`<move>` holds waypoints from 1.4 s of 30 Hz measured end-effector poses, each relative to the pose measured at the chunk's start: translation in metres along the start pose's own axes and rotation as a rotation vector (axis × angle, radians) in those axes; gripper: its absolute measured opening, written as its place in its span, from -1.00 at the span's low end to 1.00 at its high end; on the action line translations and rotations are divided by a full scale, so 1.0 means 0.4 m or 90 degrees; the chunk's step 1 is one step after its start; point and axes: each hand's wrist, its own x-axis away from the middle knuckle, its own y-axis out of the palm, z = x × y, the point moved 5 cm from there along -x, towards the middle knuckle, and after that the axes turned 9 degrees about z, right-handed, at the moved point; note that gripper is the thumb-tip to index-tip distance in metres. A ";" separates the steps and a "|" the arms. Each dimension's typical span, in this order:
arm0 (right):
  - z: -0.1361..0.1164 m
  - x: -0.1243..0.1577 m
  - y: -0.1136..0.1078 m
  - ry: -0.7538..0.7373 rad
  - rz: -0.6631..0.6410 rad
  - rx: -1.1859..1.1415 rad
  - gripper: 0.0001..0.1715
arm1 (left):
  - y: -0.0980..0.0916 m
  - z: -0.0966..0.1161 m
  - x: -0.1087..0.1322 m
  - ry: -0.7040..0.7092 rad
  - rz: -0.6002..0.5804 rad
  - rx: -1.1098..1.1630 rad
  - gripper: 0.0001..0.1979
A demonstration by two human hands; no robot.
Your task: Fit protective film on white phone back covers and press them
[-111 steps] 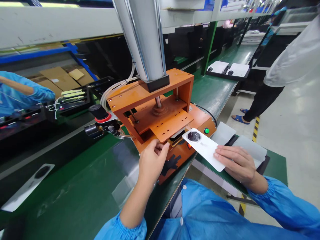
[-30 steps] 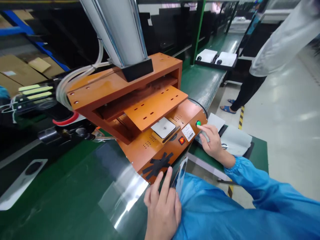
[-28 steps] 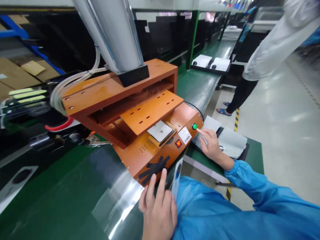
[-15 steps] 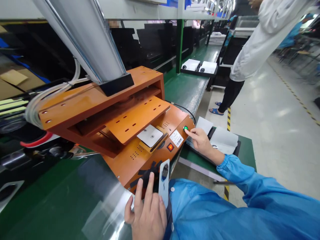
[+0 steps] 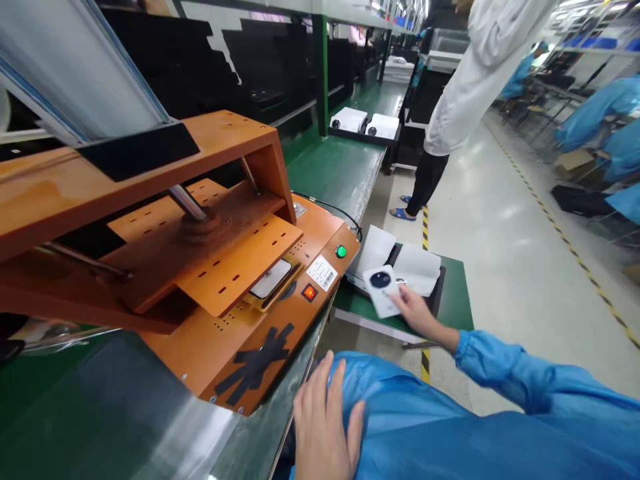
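My right hand grips the lower edge of a white phone with a round black camera, tilted above a black tray holding white sheets. My left hand rests near my blue smock at the bench edge, fingers out and thumb apart, with nothing visible in it. On the left stands an orange press. Its slotted plate hangs over another phone-shaped piece in a yellow fixture, hiding part of it. The green button and the red switch are lit.
The tray sits on a low green stand at the right. Further along the green bench is another black tray with white sheets and round black parts. A person in white stands by the aisle, near a floor stripe.
My right hand has left the green button and now holds the phone over the tray. The phone beside my left hand is gone from there. The press plate has come down, and the view has shifted.
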 end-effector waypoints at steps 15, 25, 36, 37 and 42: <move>0.187 -0.166 -0.025 -0.351 0.150 0.155 -0.42 | -0.212 -0.023 0.128 -0.253 0.003 0.103 -0.82; -0.627 0.317 0.228 -0.981 -0.392 -0.202 -0.78 | -0.436 -0.462 0.197 -0.567 0.160 -0.298 -0.65; -1.024 0.368 0.487 -0.898 -0.234 -0.003 -0.88 | -0.439 -0.474 0.233 -0.615 0.215 -0.228 -0.83; -1.029 0.369 0.500 -0.904 -0.234 0.000 -0.88 | -0.440 -0.476 0.231 -0.616 0.217 -0.223 -0.86; -1.026 0.383 0.516 -0.949 -0.239 -0.019 -0.84 | -0.440 -0.486 0.232 -0.628 0.219 -0.215 -0.93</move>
